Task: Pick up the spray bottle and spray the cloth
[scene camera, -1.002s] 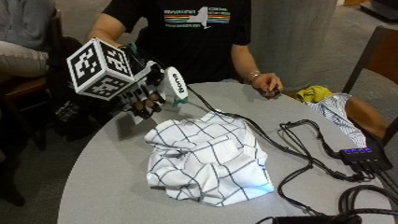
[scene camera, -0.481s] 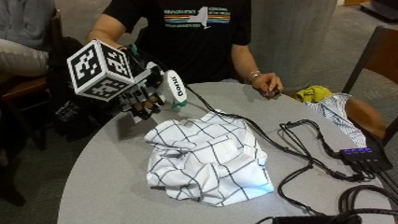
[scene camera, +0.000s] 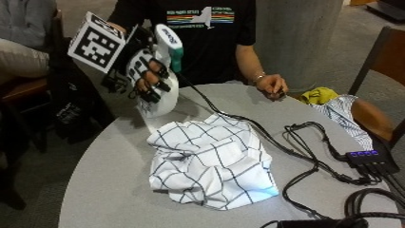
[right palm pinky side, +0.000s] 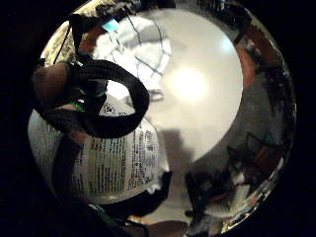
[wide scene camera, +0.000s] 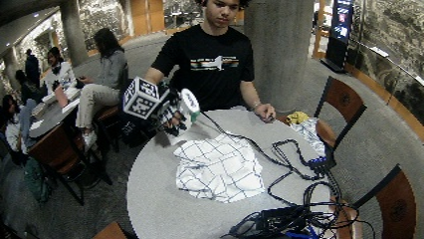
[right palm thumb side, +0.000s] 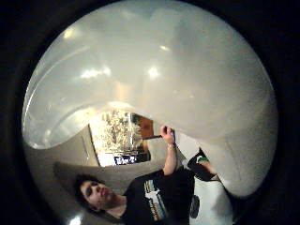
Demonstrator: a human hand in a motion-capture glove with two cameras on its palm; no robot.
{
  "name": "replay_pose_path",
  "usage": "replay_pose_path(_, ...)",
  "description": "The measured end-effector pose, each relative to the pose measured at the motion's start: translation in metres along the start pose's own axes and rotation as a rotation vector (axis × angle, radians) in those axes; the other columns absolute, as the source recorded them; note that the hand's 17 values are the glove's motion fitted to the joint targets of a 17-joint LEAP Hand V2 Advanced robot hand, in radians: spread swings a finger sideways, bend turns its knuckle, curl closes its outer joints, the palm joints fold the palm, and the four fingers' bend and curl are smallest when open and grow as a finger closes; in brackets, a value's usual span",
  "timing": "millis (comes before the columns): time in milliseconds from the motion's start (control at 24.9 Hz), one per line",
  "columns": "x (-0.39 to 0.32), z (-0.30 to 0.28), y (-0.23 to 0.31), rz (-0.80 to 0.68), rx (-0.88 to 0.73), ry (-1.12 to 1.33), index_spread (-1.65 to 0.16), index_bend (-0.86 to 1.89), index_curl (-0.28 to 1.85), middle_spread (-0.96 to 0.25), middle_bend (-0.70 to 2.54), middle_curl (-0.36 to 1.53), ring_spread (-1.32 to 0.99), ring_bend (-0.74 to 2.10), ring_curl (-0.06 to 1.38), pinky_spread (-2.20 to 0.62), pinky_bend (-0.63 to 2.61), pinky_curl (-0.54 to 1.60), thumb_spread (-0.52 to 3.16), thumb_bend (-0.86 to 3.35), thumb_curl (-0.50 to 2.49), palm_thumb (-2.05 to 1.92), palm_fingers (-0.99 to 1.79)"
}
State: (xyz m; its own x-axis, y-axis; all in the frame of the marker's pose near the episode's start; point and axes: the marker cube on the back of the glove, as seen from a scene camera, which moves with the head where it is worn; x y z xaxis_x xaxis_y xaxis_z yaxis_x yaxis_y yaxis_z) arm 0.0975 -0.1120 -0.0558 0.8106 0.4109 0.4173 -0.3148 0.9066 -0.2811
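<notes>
My gloved right hand (scene camera: 144, 75) grips a white spray bottle (scene camera: 159, 97) with a green and white head (scene camera: 169, 43), holding it in the air over the round grey table's (scene camera: 107, 175) far left edge. The nozzle points toward the white cloth with dark check lines (scene camera: 212, 161), which lies crumpled in the middle of the table, below and to the right of the bottle. In the little finger side palm view the bottle's printed label (right palm pinky side: 116, 165) fills the space by the palm, with the cloth (right palm pinky side: 133, 44) and table beyond. The person's bare left hand (scene camera: 272, 86) rests on the far table edge.
Black cables (scene camera: 303, 142) run across the right side of the table to a small hub (scene camera: 367, 159). A yellow and striped bundle (scene camera: 332, 102) lies at the far right. A chair (scene camera: 380, 57) stands to the right, a concrete pillar (scene camera: 297, 33) behind.
My hand has lifted the spray bottle higher and turned it more upright, its head now up near the person's chest. The cloth lies as before.
</notes>
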Motion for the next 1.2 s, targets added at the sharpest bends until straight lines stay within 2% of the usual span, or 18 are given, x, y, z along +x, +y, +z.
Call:
replay_pose_path(160, -0.035, 0.004, 0.018, -0.214, 0.220, -0.115, -0.18, 0.18, 0.58, -0.01, 0.18, 0.43, 0.07, 0.26, 0.38, 0.19, 0.37, 0.31, 0.47, -0.03, 0.75, 0.97, 1.09)
replay_pose_path(281, -0.065, 0.015, 0.029, -0.388, 0.323, -0.230, -0.18, 0.18, 0.58, -0.01, 0.18, 0.43, 0.06, 0.26, 0.38, 0.19, 0.36, 0.31, 0.46, -0.03, 0.75, 0.97, 1.09)
replay_pose_path(401, -0.093, 0.034, 0.034, -0.486, 0.320, -0.329, -0.18, 0.18, 0.58, -0.02, 0.18, 0.44, 0.06, 0.25, 0.38, 0.18, 0.36, 0.31, 0.46, -0.03, 0.76, 0.97, 1.09)
replay_pose_path(521, -0.114, 0.063, 0.029, -0.538, 0.247, -0.384, -0.18, 0.18, 0.59, -0.03, 0.18, 0.44, 0.05, 0.24, 0.38, 0.18, 0.36, 0.32, 0.46, -0.03, 0.76, 0.97, 1.09)
replay_pose_path(762, -0.127, 0.134, 0.014, -0.451, 0.101, -0.450, -0.18, 0.18, 0.59, -0.03, 0.18, 0.44, 0.04, 0.23, 0.38, 0.18, 0.35, 0.32, 0.46, -0.03, 0.76, 0.97, 1.09)
replay_pose_path(962, -0.125, 0.185, 0.003, -0.340, 0.085, -0.438, -0.18, 0.18, 0.59, -0.04, 0.19, 0.44, 0.04, 0.21, 0.38, 0.18, 0.34, 0.32, 0.47, -0.03, 0.76, 0.97, 1.08)
replay_pose_path(1203, -0.117, 0.220, -0.003, -0.323, 0.052, -0.395, -0.18, 0.18, 0.59, -0.04, 0.19, 0.45, 0.05, 0.18, 0.37, 0.19, 0.32, 0.31, 0.50, -0.03, 0.75, 0.97, 1.05)
